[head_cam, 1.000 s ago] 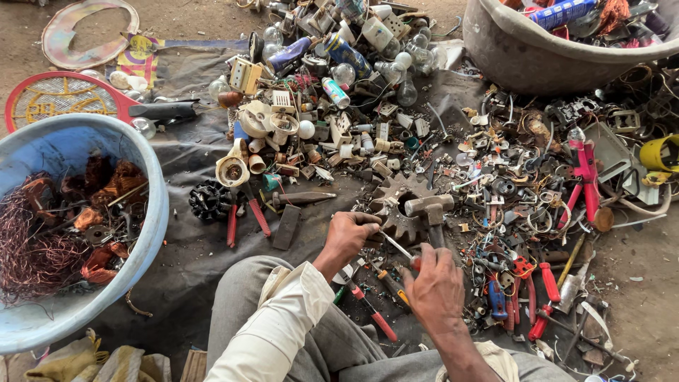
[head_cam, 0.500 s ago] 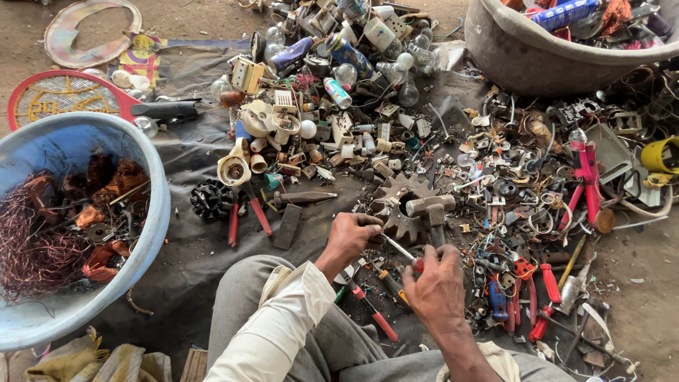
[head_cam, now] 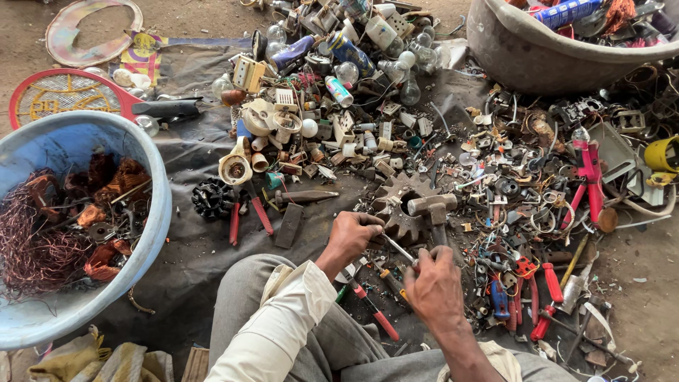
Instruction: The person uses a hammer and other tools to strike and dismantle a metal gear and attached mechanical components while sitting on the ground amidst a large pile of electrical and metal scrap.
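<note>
Head view only. Person sits at 6 o'clock of a dark ground sheet (head_cam: 191, 255) strewn with scrap.

Left hand (head_cam: 351, 237): fingers curled shut around a small part, itself hidden under the fingers; knuckles face 12 o'clock. Right hand (head_cam: 433, 286): closed in a grip on a thin metal rod-like tool (head_cam: 397, 249), probably a screwdriver. Its tip runs toward 10 o'clock into the left hand's curl. Both hands sit near centre-bottom, just at 6 o'clock of a rusty gear wheel (head_cam: 400, 209) and a hammer (head_cam: 433, 210) resting on it.

Judgement on the step: prying or unscrewing the held part. Keep the tool tip seated, push along the shaft and away from the left fingers, brace the left hand against the knee or sheet; a slip would drive the tip into the palm.

Surroundings: blue tub (head_cam: 152, 184) of copper wire at 9 o'clock; red-handled pliers (head_cam: 247, 216) at 10 o'clock of the hands; grey basin (head_cam: 523, 56) at 1 o'clock; red-handled cutters (head_cam: 548, 283) at 3 o'clock.
</note>
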